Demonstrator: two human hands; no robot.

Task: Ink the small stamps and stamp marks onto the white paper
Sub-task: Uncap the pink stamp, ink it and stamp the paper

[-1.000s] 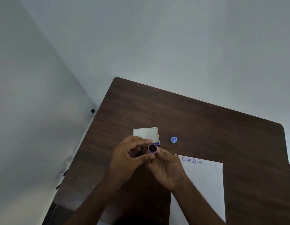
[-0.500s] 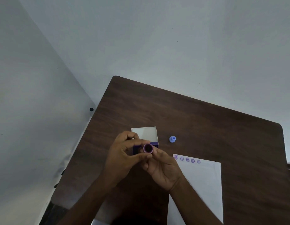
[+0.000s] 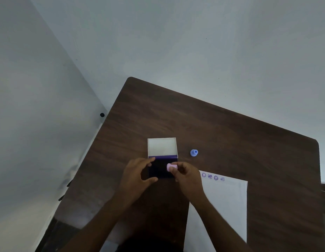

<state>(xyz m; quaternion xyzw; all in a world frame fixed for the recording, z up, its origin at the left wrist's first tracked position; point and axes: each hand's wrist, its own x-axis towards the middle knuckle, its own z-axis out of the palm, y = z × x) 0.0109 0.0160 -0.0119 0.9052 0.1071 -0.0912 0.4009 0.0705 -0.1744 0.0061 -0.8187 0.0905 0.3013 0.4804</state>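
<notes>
Small pink cylindrical plastic stamp (image 3: 171,167) is pinched in the right hand (image 3: 187,176) over the dark purple ink pad (image 3: 160,169). Judged light, rigid; best gripped by its sides. The open case, white lid (image 3: 162,147) raised at the far edge, is steadied between the spread left hand (image 3: 135,176) fingers. White paper (image 3: 223,202) lies near right, four marks printed.

Left hand (image 3: 138,176) spread, right hand (image 3: 188,174) pinched.

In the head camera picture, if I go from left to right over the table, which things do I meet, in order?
left hand → ink pad → pink stamp → right hand → blue stamp → row of stamped marks on the white paper
</notes>
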